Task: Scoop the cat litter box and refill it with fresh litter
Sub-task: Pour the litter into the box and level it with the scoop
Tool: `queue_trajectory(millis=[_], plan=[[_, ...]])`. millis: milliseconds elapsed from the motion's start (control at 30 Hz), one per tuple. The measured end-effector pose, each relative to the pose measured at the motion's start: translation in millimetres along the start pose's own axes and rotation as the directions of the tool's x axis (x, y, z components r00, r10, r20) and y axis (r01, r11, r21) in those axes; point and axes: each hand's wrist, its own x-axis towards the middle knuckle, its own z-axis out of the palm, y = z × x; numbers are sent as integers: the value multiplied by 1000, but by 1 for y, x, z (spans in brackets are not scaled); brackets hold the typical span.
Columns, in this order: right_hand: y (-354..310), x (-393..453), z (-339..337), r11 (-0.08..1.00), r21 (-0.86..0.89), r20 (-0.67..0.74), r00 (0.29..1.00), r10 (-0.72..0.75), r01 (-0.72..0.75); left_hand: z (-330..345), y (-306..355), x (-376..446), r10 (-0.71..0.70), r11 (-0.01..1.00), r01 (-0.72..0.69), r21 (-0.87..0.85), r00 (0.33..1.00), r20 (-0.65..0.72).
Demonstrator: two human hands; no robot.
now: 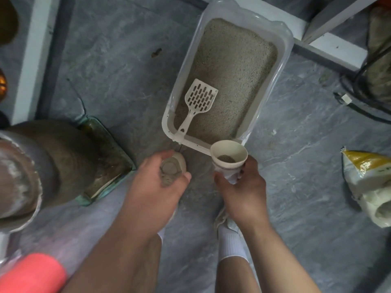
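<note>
Litter box: on the floor, ahead of both hands.
Scoop: in the litter, handle on the near rim.
Cup: just before the box.
Bag: far right.

I see bare floor left of the litter box, open for a hand to pass. The scoop lies in the box's near left corner; the rest of the litter surface is unobstructed. A litter bag blocks the floor's right edge, and cables crowd the far right.
</note>
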Motion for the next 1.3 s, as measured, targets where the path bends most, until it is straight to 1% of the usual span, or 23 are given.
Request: queue_trajectory(millis=[33,100,167,300,367,433,500,567,733,833,933,1000,1067,1133,1167,1200,1300], plan=[[0,3,2,1000,-11,3,1000,0,0,4,-4,-3,-24,999,24,-30,1000,3],[4,10,7,999,-50,0,1000,-3,3,13,-14,-6,-29,999,28,-26,999,-16],[11,19,9,995,-102,-7,1000,0,0,19,-21,-4,6,997,-5,71,1000,-21],[22,36,9,982,-190,4,1000,19,-18,28,-25,19,100,965,-105,242,994,33],[23,41,8,975,-223,0,1000,23,-23,29,-21,34,151,951,-156,267,988,39],[22,43,10,970,-243,-13,1000,26,-28,29,-18,43,175,946,-172,276,985,16],[20,43,14,960,-280,14,1000,22,-17,31,-17,46,189,945,-182,273,982,0],[18,42,17,952,-308,37,999,14,-2,34,-20,44,190,947,-187,263,982,15],[16,48,21,950,-313,17,1000,-1,7,41,-39,52,199,936,-202,288,979,39],[16,51,22,950,-312,-6,1000,-1,-1,46,-45,77,186,911,-204,357,979,83],[21,56,23,945,-327,-32,999,-12,0,49,-44,118,166,893,-182,411,983,74],[26,60,27,944,-329,-63,997,-52,29,53,-44,145,193,857,-202,475,979,70],[29,62,34,933,-354,-48,995,-93,70,59,-46,168,232,772,-230,593,970,74],[33,63,40,929,-362,-23,996,-88,74,65,-48,184,247,671,-231,705,966,81],[35,64,42,934,-351,-24,997,-80,67,67,-49,189,236,639,-218,738,968,83],[38,66,42,940,-336,-31,997,-69,55,70,-51,194,207,625,-194,756,975,79],[41,75,37,956,-293,-58,998,-31,12,74,-58,202,128,629,-138,765,989,73]])
